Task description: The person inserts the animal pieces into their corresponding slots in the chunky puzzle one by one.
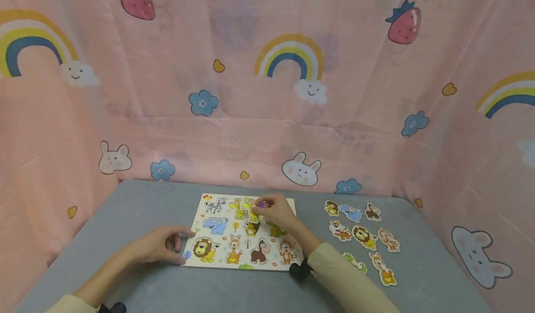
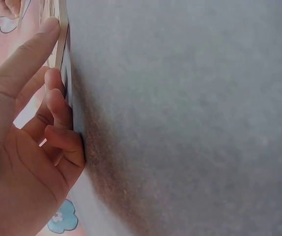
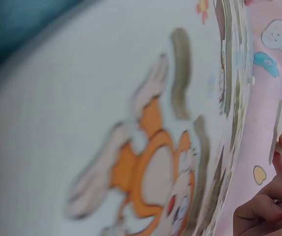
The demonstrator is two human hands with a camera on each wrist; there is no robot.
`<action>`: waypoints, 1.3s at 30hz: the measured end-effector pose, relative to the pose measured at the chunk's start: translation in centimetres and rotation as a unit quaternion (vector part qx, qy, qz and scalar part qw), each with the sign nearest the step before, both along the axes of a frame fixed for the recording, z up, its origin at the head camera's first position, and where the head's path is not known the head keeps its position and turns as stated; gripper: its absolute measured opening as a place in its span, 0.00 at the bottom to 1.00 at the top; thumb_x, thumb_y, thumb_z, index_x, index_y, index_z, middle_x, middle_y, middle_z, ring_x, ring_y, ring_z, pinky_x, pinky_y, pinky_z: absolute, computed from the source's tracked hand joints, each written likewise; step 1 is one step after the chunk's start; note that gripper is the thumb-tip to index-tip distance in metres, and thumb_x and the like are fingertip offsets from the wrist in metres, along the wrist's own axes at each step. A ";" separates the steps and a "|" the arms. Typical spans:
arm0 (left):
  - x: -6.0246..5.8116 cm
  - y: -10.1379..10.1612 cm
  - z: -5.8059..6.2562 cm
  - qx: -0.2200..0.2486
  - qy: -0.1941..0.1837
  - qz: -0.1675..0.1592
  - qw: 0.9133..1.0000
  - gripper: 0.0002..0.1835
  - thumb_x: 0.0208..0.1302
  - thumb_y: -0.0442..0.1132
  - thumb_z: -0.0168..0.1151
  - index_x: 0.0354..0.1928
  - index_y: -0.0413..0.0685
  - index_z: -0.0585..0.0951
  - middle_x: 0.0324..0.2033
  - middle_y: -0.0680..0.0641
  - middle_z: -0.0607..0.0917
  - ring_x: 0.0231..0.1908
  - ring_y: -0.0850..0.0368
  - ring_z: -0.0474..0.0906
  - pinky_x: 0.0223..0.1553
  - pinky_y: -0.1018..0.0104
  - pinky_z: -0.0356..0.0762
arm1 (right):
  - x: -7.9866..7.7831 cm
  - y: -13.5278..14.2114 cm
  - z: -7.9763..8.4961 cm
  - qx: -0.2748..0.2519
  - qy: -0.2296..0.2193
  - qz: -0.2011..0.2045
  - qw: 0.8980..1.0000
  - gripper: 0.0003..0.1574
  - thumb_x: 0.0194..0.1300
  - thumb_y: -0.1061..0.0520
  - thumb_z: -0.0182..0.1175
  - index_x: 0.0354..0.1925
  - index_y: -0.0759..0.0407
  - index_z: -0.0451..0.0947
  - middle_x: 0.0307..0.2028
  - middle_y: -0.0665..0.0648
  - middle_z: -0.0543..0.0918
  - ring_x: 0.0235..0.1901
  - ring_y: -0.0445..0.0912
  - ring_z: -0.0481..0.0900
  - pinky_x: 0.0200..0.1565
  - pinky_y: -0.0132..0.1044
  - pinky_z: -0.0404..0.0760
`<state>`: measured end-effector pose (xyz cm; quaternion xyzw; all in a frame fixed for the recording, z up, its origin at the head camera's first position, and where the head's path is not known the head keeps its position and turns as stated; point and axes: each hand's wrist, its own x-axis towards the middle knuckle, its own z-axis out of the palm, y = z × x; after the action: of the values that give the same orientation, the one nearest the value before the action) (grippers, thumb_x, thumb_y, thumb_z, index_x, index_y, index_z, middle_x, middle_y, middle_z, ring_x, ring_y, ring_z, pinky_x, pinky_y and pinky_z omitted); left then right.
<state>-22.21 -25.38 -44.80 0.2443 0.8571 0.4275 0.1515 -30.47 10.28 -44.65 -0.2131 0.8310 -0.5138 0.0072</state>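
A pale animal puzzle board (image 1: pixel 221 260) lies on the table, showing a zebra, elephant, lion, kangaroo and other animals. My right hand (image 1: pixel 276 211) is over its upper part and pinches a thin giraffe piece (image 1: pixel 252 214) between thumb and fingers. That piece shows edge-on (image 3: pixel 275 135) in the right wrist view, raised off the board. Beside it is the board's giraffe picture (image 1: pixel 237 209). The hand and forearm hide part of the board's right side. My left hand (image 1: pixel 160 244) rests at the left edge, thumb and index finger touching it, the other fingers bent.
Loose animal pieces lie to the right of the board, among them an elephant (image 1: pixel 351 212), a tiger (image 1: pixel 340 230), a lion (image 1: pixel 365 237), a monkey (image 1: pixel 389 239) and a kangaroo (image 1: pixel 382 270). Pink patterned cloth (image 1: pixel 234 141) surrounds the grey table (image 1: pixel 154 201).
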 end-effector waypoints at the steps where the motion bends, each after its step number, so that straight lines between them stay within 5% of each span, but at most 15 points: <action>1: 0.0 0.0 0.0 -0.001 -0.001 0.000 1.000 0.34 0.50 0.36 0.82 0.59 0.34 0.79 0.28 0.49 0.77 0.22 0.60 0.69 0.24 0.70 0.67 | -0.1 -0.1 0.1 0.002 -0.002 0.001 1.000 0.04 0.66 0.60 0.70 0.38 0.61 0.87 0.18 0.49 0.68 0.17 0.40 0.59 0.21 0.33 0.61; 7: -0.1 0.0 -0.1 -0.002 -0.001 0.000 1.000 0.34 0.50 0.36 0.82 0.59 0.33 0.79 0.28 0.49 0.77 0.22 0.60 0.68 0.24 0.70 0.67 | -0.5 -0.5 0.7 -0.004 -0.006 0.015 1.000 0.05 0.67 0.61 0.69 0.39 0.62 0.87 0.17 0.50 0.69 0.17 0.40 0.61 0.23 0.33 0.64; 14: -0.2 0.0 0.0 -0.003 0.002 -0.004 1.000 0.34 0.50 0.37 0.82 0.59 0.34 0.79 0.28 0.49 0.77 0.22 0.61 0.68 0.23 0.70 0.66 | -0.6 -1.0 1.4 -0.017 -0.025 0.015 0.999 0.06 0.67 0.60 0.69 0.41 0.62 0.87 0.21 0.66 0.75 0.17 0.41 0.63 0.22 0.32 0.65; 21: -0.1 -0.1 -0.1 -0.005 0.012 -0.005 1.000 0.33 0.50 0.37 0.82 0.58 0.35 0.79 0.28 0.51 0.78 0.22 0.62 0.69 0.23 0.70 0.67 | -1.0 -1.6 1.1 -0.014 -0.029 0.002 0.999 0.07 0.67 0.59 0.69 0.40 0.62 0.87 0.20 0.53 0.73 0.20 0.42 0.65 0.24 0.33 0.65; 28: -0.1 -0.1 -0.1 -0.002 0.016 -0.009 1.000 0.33 0.50 0.37 0.82 0.58 0.34 0.79 0.28 0.50 0.78 0.22 0.62 0.68 0.24 0.70 0.67 | -1.2 -2.1 1.2 -0.024 -0.050 0.000 0.998 0.08 0.67 0.59 0.69 0.40 0.64 0.87 0.24 0.68 0.75 0.21 0.43 0.66 0.28 0.37 0.69; 33: -0.2 -0.2 -0.2 0.002 0.019 -0.014 1.000 0.33 0.51 0.37 0.81 0.58 0.34 0.79 0.28 0.50 0.78 0.22 0.62 0.69 0.24 0.70 0.67 | -1.5 -2.7 1.0 -0.024 -0.041 0.011 0.999 0.08 0.66 0.61 0.69 0.40 0.67 0.87 0.24 0.70 0.77 0.19 0.44 0.66 0.25 0.35 0.68; 39: -0.1 -0.1 -0.3 0.004 0.020 -0.015 1.000 0.33 0.51 0.37 0.81 0.58 0.34 0.79 0.28 0.50 0.77 0.23 0.62 0.69 0.25 0.70 0.68 | -1.9 -3.5 0.6 -0.002 -0.044 0.000 0.999 0.05 0.65 0.60 0.71 0.36 0.62 0.88 0.21 0.58 0.77 0.20 0.44 0.65 0.24 0.34 0.67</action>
<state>-22.36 -25.53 -45.06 0.2667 0.8542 0.4238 0.1399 -32.37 6.76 -44.01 -0.1905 0.8289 -0.5242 0.0430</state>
